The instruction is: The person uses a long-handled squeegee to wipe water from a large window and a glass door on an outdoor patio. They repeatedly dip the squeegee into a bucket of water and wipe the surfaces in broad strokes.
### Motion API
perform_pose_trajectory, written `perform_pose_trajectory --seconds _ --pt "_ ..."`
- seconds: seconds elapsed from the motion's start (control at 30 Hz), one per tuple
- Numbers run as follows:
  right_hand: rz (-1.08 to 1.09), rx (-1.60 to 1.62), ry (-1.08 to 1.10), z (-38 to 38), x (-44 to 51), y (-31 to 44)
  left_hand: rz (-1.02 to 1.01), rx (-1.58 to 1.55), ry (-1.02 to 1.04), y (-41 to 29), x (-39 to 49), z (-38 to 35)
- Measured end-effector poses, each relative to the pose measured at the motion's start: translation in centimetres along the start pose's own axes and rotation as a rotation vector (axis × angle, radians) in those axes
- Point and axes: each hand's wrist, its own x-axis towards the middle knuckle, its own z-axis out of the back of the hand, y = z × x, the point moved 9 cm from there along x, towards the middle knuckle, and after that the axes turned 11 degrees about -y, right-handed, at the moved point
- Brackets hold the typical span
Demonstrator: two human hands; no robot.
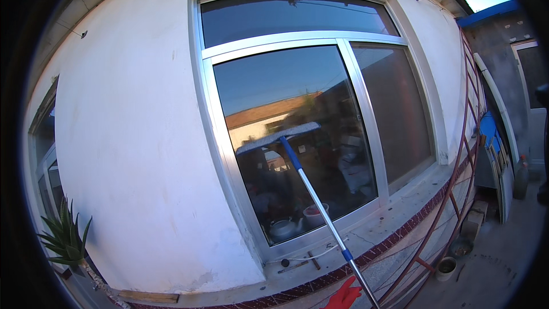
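A telescopic pole of bright metal slants up from the bottom edge to a windowpane. Its blue-backed, pale fabric washer head lies across the glass, tilted up to the right. My left hand, in a red rubber glove, shows at the bottom edge just left of the pole. Its visible fingers are spread and not wrapped round the pole; the rest is cut off by the frame. My right hand is out of view, and the pole's lower end is hidden too.
Under the window runs a sill with a white cord and small metal tools. A rusty metal lattice frame leans at right. Beyond it are pots, leaning boards and a bottle. A spiky plant stands at lower left.
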Motion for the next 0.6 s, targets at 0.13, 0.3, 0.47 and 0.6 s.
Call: perform_pose_trajectory --seconds 0.13,0.3,0.47,0.6 --pt "-0.520 0.246 0.060 4.1 -8.9 -10.5 0.190 0.312 0.134 4.8 -0.1 -7.0" --pt "-0.324 0.083 0.034 6.6 6.4 0.2 0.067 -0.117 0.018 -9.3 14.7 -12.5" --pt "-0.118 0.408 0.007 11.9 22.7 17.3 -0.074 -0.127 -0.211 -26.4 31.8 -12.7" --pt "-0.145 0.290 0.047 15.9 26.3 16.8 -0.172 -0.149 -0.237 -28.1 34.3 -15.2"
